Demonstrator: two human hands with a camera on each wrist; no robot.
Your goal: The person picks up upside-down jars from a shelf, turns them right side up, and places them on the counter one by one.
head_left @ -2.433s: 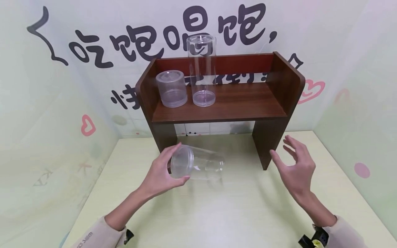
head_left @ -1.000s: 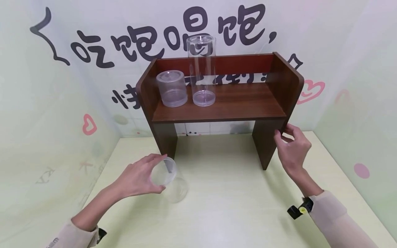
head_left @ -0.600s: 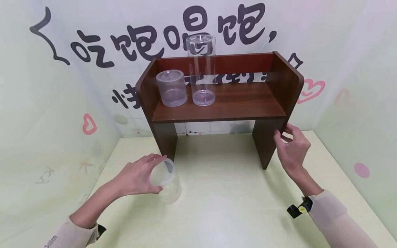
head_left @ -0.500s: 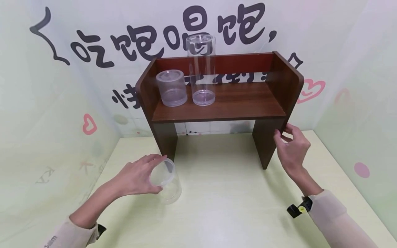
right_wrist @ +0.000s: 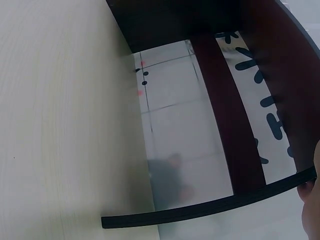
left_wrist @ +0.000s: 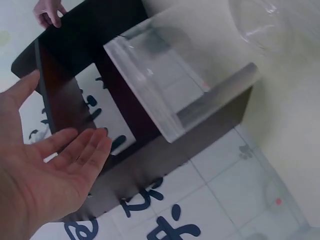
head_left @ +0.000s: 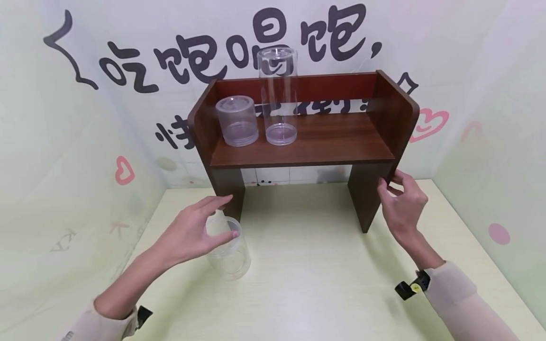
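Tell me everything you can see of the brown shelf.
The shelf is dark brown and looks like wood, with grain showing on its board. Two side panels with rounded upper front corners hold the board, and a reddish rail crosses the top of the back, with a gap below. It stands upright on the table, open underneath. A short jar and a tall jar, both clear, stand toward the board's left. The right hand grips the right panel's edge.

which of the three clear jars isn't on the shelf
The table jar, standing on the tabletop by the left hand; the short jar and tall jar both stand on the shelf.
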